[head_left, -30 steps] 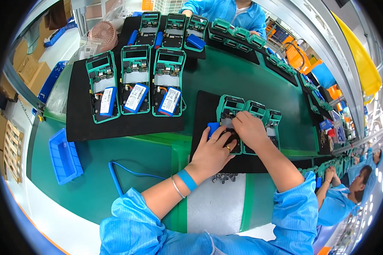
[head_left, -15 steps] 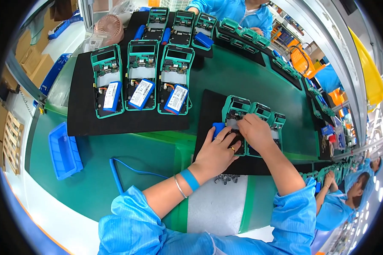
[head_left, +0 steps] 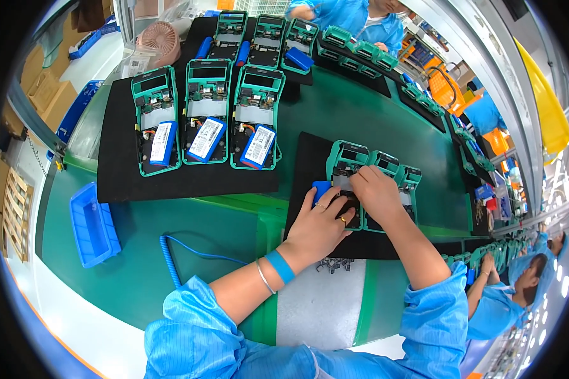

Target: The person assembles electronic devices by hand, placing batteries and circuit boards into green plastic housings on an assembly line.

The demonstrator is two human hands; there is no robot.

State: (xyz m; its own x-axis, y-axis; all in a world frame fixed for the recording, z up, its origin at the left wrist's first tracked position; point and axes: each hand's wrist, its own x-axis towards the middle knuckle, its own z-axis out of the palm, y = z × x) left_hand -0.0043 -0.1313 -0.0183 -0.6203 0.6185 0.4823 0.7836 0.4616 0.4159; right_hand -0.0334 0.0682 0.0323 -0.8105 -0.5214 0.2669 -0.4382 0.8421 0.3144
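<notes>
My left hand (head_left: 319, 228) lies over the lower part of a green-framed device housing (head_left: 348, 153), fingers spread. Its thumb is beside a blue battery pack (head_left: 321, 189) at the housing's left edge. Over the middle of the same housing, my right hand (head_left: 378, 192) is bent down with its fingertips pinched together; whatever they hold is hidden. Two similar housings stand to the right, a middle one (head_left: 385, 163) and an outer one (head_left: 409, 179), partly covered by my right hand and forearm. All three rest on a black mat (head_left: 308, 158).
Left, another black mat (head_left: 117, 164) carries several open housings (head_left: 207, 107) with blue batteries. A blue bin (head_left: 93, 224) and a coiled blue cord (head_left: 168, 256) lie nearer. Small black parts (head_left: 336, 265) sit below my hands. A co-worker's blue sleeve (head_left: 335, 14) shows across the table.
The view has shifted slightly, so everything sits a little further left. My hands keep nearly the same place on the housing, the right fingers moving only slightly.
</notes>
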